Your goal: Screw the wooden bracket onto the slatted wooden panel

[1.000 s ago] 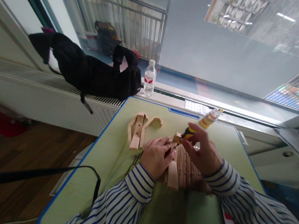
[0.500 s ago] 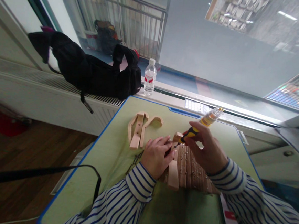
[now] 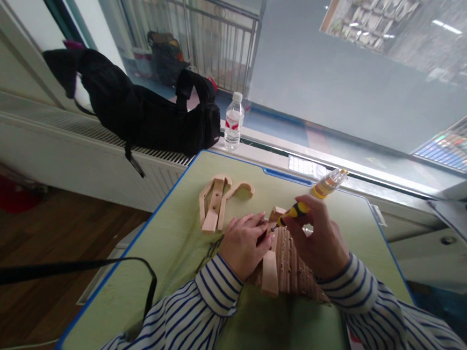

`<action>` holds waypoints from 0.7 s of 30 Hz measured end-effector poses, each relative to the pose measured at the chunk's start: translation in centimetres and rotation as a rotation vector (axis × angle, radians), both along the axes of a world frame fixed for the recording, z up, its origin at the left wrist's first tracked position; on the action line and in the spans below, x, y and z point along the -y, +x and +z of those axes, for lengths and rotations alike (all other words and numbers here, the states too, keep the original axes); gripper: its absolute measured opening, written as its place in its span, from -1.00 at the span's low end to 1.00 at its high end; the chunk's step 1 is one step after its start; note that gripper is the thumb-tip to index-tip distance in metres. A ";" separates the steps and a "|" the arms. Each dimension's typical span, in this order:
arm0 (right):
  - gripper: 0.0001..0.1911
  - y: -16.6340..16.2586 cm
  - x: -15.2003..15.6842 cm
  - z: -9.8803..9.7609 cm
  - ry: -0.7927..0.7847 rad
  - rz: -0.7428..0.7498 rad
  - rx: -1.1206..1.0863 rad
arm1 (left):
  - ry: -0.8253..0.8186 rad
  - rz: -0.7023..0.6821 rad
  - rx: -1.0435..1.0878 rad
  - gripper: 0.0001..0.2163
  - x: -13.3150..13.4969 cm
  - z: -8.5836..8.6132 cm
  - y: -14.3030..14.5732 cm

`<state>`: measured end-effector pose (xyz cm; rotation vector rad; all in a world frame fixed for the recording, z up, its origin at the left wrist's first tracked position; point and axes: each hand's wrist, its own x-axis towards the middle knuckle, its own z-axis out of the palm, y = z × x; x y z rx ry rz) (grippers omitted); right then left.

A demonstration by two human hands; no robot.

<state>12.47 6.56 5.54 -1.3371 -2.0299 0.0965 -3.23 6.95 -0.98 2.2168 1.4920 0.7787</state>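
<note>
A slatted wooden assembly [image 3: 291,266] with rows of holes lies on the green table [image 3: 161,266]. My left hand [image 3: 245,243] presses on its left side, fingers curled over a curved wooden piece [image 3: 270,272]. My right hand [image 3: 318,236] grips a yellow-and-black screwdriver [image 3: 293,212], whose tip points down-left at the top of the assembly, next to my left fingertips. Both sleeves are blue-and-white striped.
Curved wooden parts [image 3: 217,199] lie on the table to the left of my hands. A small amber bottle [image 3: 327,184] lies near the far edge. A water bottle [image 3: 233,119] and a black bag [image 3: 141,108] rest on the sill. A black cable [image 3: 88,269] crosses the lower left.
My right hand has shifted slightly around the screwdriver handle, as in turning it; the tip stays at the same spot. My left hand has not moved.
</note>
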 end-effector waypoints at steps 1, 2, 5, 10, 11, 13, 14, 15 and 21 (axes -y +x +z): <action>-0.63 -0.1 0.0 0.1 -0.003 0.000 0.002 | -0.001 -0.001 0.003 -0.75 0.0 0.0 0.0; -0.63 -0.2 -0.1 0.1 -0.008 0.005 0.002 | -0.001 0.000 0.005 -0.75 0.0 0.0 0.0; -0.64 -0.1 -0.3 0.3 -0.040 0.025 -0.005 | -0.002 -0.003 0.003 -0.76 0.0 0.0 -0.1; -0.68 0.3 -1.0 0.6 -0.125 0.107 -0.073 | -0.006 -0.010 -0.003 -0.75 0.0 0.0 -0.1; -0.68 0.3 -1.0 0.6 -0.137 0.136 -0.097 | -0.006 -0.009 -0.003 -0.75 0.0 0.0 -0.1; -0.64 0.4 -1.1 0.7 -0.148 0.179 -0.124 | -0.004 -0.009 -0.004 -0.75 0.0 0.0 -0.1; -0.59 0.5 -1.1 0.8 -0.147 0.193 -0.120 | -0.005 -0.010 -0.006 -0.75 0.0 -0.1 -0.1; -0.54 0.5 -1.0 0.8 -0.148 0.205 -0.105 | -0.006 -0.010 -0.009 -0.75 0.0 -0.1 -0.1; -0.44 1.1 -1.1 1.4 -0.226 0.294 0.023 | -0.014 -0.007 -0.018 -0.74 -0.1 -0.2 -0.2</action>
